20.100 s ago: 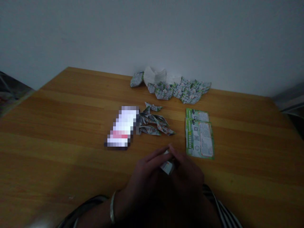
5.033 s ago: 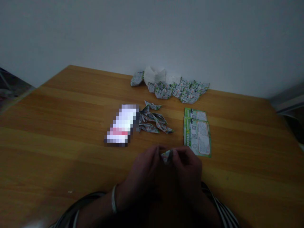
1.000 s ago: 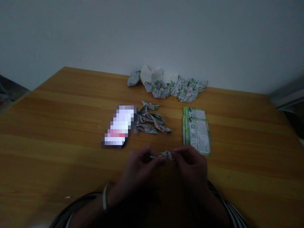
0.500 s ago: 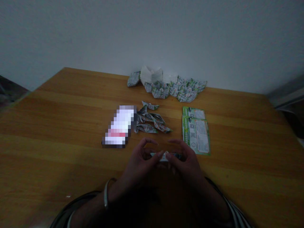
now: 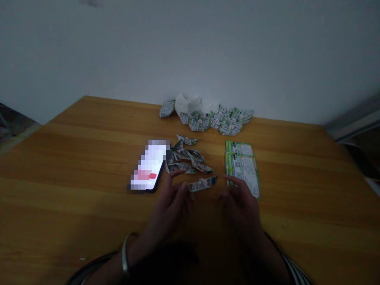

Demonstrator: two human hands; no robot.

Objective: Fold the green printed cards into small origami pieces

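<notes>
Left hand (image 5: 172, 200): pinches one end of paper strip (image 5: 203, 184); a slack hold could drop it.
Right hand (image 5: 242, 204): loosely curled, free; brushing leaflets (image 5: 248, 171) could skew them toward right edge of tabletop (image 5: 303, 178).

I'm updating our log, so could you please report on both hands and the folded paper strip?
Left hand holding folded paper strip. Right hand apart from it. Leaflets partly hidden by right hand.

Head-worn camera, set above the near side of the wooden table (image 5: 303, 190), facing forward, tilted down. Left hand (image 5: 172, 198) and right hand (image 5: 242, 202) near the lens, below frame centre; pale wall (image 5: 190, 47) behind, spanning the top.
</notes>
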